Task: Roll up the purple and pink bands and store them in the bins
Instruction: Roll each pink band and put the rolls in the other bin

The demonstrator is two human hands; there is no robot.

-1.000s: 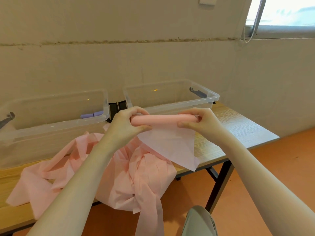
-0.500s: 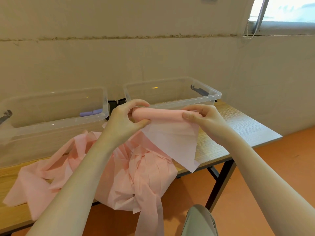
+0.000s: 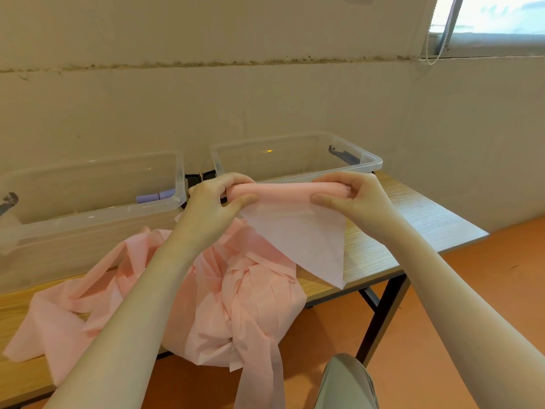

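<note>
Gripping the pink roll [image 3: 283, 192] at each end, left hand [image 3: 212, 206] & right hand [image 3: 355, 199] curl fingers + thumbs round it above the counter [image 3: 413, 219], prob. so the loose tail [image 3: 303, 243] hangs free w/ the right bin [image 3: 373, 163] just behind.

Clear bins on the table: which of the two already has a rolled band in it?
The left bin: a purple roll lies at its right end. The right bin, behind the hands, shows no roll inside.

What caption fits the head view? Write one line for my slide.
Both hands, left and right, roll a pink band above the table.
</note>
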